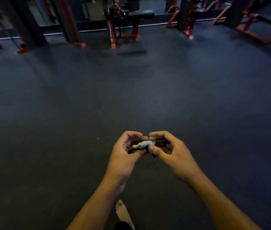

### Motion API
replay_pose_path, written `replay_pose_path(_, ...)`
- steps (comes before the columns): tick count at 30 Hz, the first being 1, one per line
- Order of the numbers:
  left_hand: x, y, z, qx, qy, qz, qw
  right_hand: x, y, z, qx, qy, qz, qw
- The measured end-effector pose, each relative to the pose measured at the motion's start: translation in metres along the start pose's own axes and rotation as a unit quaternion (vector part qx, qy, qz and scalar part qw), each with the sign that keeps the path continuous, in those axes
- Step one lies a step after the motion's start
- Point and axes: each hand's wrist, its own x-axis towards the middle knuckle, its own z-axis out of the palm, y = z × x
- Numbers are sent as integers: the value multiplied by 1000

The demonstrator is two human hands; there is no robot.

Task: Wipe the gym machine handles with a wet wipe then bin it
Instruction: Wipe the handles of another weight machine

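The wipe (pixel 143 144) is a small, pale, crumpled wad held between both hands in front of the person, low in the view and above the dark floor (pixel 131 97). Its long axis runs roughly left to right, tilted a little so the right end sits higher; a thin twisted tail points left and slightly down toward the left palm, while the bulkier end lies toward the right hand. The left hand (pixel 124 153) is cupped with its fingers curled over the top of the wipe, the thumb reaching in beneath it, so the wad sits in the hollow between curled fingers and thumb. The right hand (pixel 169 151) mirrors it: the thumb tip presses at the wipe's lower right edge and the forefinger arches over the top, the other fingers curled behind in shadow. The fingertips of the two hands nearly meet above the wipe. Both hands are narrowly closed on it, though how firmly each pinches cannot be told in the dim light. Something dark shows just under the right thumb, too shadowed to identify. A bare foot (pixel 124 213) stands on the floor below the forearms. Well beyond, red-and-black gym machines (pixel 124 22) line the far edge of the floor, blurred.
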Motion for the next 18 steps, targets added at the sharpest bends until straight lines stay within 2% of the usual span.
replay_pose_path(3, 61, 12, -8, -17, 3, 4, 1000, 55, -13, -6, -32, 12, 24, 999)
replay_pose_path(6, 118, 34, -18, -8, -28, 22, 999, 109, -35, -13, -42, 24, 30, 998)
replay_pose_path(13, 269, 87, -15, -29, -80, 45, 995, 243, -63, -39, 45, 92, 18, 995)
replay_pose_path(18, 379, 121, 20, -13, -108, 87, 990, 344, -68, -91, 74, 143, -16, 987)
